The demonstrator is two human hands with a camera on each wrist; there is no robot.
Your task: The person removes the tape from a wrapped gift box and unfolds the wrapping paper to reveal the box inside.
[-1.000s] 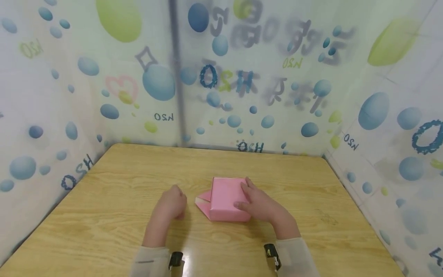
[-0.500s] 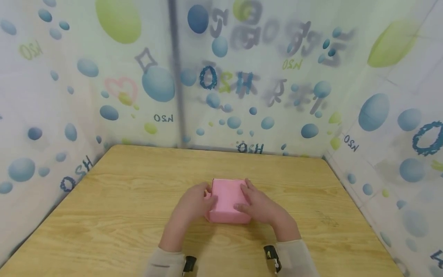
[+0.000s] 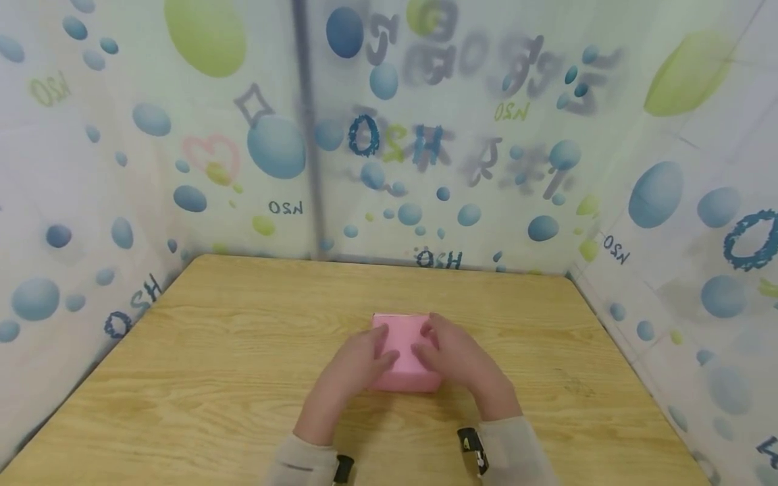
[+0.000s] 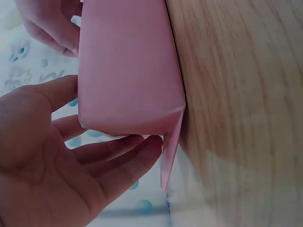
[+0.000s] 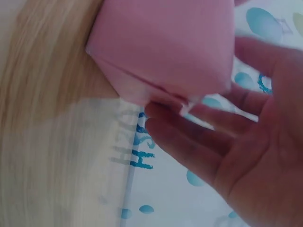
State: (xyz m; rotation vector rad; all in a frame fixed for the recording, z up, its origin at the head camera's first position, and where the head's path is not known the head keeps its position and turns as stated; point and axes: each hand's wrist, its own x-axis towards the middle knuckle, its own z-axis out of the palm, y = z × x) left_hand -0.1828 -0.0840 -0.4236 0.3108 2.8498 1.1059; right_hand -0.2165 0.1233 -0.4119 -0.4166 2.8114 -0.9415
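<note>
A box wrapped in pink paper (image 3: 405,379) rests on the wooden table between the two hands. At its left end is my left hand (image 3: 350,368), thumb on the top edge and curled fingers against the end. A paper flap (image 4: 172,149) sticks out low at that end in the left wrist view, touched by the fingertips. My right hand (image 3: 457,358) holds the opposite end, its thumb on top. There the right wrist view shows a folded paper end (image 5: 130,87), with fingertips beside its edge. The far side of the box is mostly hidden.
The wooden tabletop (image 3: 200,351) stretches around the box. White curtains (image 3: 389,182) printed with blue and green drops stand behind the table and along both sides. Light sleeves (image 3: 304,462) and dark wrist straps cover the wrists.
My left hand has come in from the left, over the protruding flap, and onto the box's left end. The right hand has shifted slightly on its end. The box stays in place.
</note>
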